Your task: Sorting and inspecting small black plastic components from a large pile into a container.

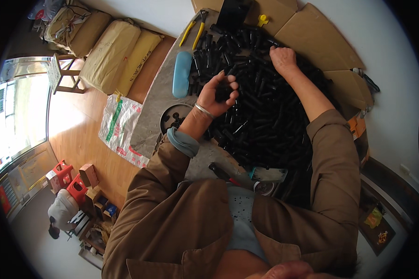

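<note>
A large heap of short black tube-like parts covers much of the table. Over the heap's left side, my left hand is turned palm up with its fingers curled. Something dark shows inside the curl, but I cannot tell it from the black parts behind. At the far side of the heap my right hand is closed, its fingertips pressed together at the black parts. What it pinches is too small and dark to name. A round dish with small black pieces sits beside my left wrist.
Left of the heap lie a light-blue case and yellow-handled pliers. Cardboard flaps stand along the back and right, with a yellow piece nearby. Red-handled pliers and a clear teal-edged box lie close to my chest.
</note>
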### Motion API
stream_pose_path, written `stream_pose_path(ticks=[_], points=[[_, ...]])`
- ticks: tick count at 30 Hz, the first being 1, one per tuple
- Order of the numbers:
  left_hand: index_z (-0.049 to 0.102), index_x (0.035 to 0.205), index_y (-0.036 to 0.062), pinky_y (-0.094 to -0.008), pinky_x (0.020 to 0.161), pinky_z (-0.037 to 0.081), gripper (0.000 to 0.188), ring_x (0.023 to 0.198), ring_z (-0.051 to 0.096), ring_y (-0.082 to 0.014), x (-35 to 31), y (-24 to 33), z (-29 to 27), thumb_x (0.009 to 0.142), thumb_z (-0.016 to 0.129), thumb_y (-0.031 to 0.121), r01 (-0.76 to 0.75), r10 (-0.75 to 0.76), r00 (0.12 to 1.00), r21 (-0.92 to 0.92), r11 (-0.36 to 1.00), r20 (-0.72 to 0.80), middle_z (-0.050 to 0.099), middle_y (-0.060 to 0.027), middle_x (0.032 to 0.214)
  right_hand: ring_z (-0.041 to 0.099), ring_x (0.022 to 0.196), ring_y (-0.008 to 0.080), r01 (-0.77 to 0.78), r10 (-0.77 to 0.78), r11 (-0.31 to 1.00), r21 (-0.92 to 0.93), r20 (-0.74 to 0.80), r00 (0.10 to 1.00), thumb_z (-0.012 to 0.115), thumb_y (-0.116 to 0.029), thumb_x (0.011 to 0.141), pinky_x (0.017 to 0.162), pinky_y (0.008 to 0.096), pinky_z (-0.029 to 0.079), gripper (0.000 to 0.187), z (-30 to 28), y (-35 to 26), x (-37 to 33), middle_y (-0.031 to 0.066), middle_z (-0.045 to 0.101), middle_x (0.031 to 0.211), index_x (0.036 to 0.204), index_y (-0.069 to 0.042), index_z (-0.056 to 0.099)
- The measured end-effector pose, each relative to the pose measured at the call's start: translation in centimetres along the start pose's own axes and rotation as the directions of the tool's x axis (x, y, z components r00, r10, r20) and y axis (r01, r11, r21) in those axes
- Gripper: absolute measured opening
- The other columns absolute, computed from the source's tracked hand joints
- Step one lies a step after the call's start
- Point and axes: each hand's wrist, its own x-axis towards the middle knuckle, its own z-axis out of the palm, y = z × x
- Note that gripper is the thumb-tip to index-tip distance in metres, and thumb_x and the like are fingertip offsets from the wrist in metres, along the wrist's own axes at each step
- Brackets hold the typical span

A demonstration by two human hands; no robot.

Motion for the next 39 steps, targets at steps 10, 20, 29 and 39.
stream_pose_path(ticks=[10, 20, 29, 39], points=[[0.052, 0.125, -0.0006, -0.0554, 0.110, 0.029, 0.043, 0.134, 0.032, -0.0426, -0.4, -0.7, 1.3, 0.095, 0.046, 0.030, -0.048, 0.095, 0.975, -0.225, 0.973, 0.202, 0.040, -0.0213, 0.142, 0.067, 0.071, 0.0263, -0.105, 0.118, 0.974, 0.199, -0.053, 0.992, 0.053, -0.012, 0.087, 0.061, 0.0382, 0.052, 0.012, -1.5, 0.7, -1.0, 0.0180, 0.067, 0.077, 0.090, -0.001, 0.057], [0.049, 0.130, -0.0012, -0.0549, 0.114, 0.017, 0.047, 0.139, 0.023, -0.0412, -0.8, -2.6, 3.2, 0.094, 0.044, 0.029, -0.054, 0.140, 0.948, -0.288, 0.956, 0.285, 0.031, -0.0205, 0.148, 0.042, 0.064, 0.0104, -0.178, -0.119, -0.957, 0.231, 0.247, 0.962, 0.050, -0.027, 0.096, 0.054, 0.0232, 0.035, 0.034, -11.1, -5.1, -15.2, 0.0042, 0.054, 0.086, 0.119, -0.003, 0.054], [0.048, 0.131, -0.0001, -0.0522, 0.114, 0.019, 0.048, 0.137, 0.028, -0.0378, -2.3, -5.1, 5.0, 0.092, 0.044, 0.028, -0.008, 0.106, 0.940, -0.289, 0.957, 0.324, 0.032, -0.0192, 0.148, 0.042, 0.055, 0.0034, -0.072, 0.289, -0.437, 0.897, 0.215, 0.933, 0.056, -0.025, 0.096, 0.047, 0.0193, 0.034, 0.025, -16.0, -9.1, -16.4, -0.0052, 0.049, 0.063, 0.106, -0.003, 0.062], [0.050, 0.131, 0.0009, -0.0500, 0.113, 0.023, 0.048, 0.132, 0.036, -0.0381, -2.9, -5.8, 5.3, 0.093, 0.041, 0.029, -0.035, 0.149, 0.938, -0.340, 0.940, 0.313, 0.037, -0.0198, 0.145, 0.062, 0.068, 0.0155, -0.143, 0.351, 0.251, 0.957, 0.048, 0.935, 0.072, -0.026, 0.083, 0.067, 0.0292, 0.049, 0.038, -17.6, -12.1, -17.0, 0.0069, 0.065, 0.074, 0.107, -0.003, 0.055]])
